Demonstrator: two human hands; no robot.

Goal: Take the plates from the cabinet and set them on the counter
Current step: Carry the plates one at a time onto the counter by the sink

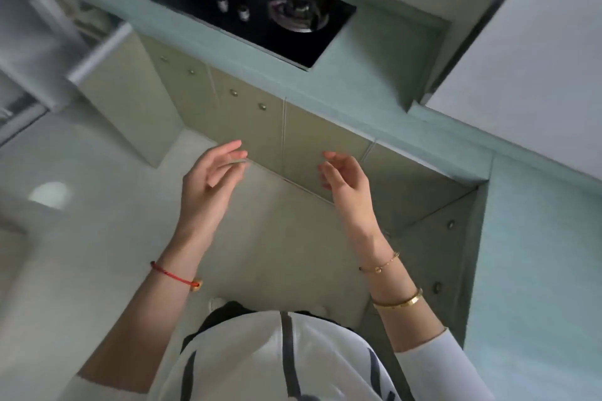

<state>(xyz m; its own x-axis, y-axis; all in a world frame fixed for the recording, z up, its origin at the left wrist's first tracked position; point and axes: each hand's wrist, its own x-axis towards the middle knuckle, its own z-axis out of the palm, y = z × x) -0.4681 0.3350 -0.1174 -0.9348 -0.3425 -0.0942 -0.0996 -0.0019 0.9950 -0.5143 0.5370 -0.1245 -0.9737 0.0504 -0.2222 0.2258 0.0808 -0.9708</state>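
**Both hands up and empty, no plates in sight**

Your left hand is raised in front of you, fingers loosely spread and a bit curled, nothing in its grip. Your right hand is just across from it at about the same height, fingers half curled, grip also empty. The two are near each other but not touching.

Right past your fingertips are the closed lower cabinet doors with little round knobs. Above those, further out from both hands, runs the pale green worktop, with a black two-burner stove set into it. The worktop wraps round to the right of your right hand too.

Off to the left of your left hand something's open, looks like a door or drawer, too blurry to say which. Can't see any plates from here.
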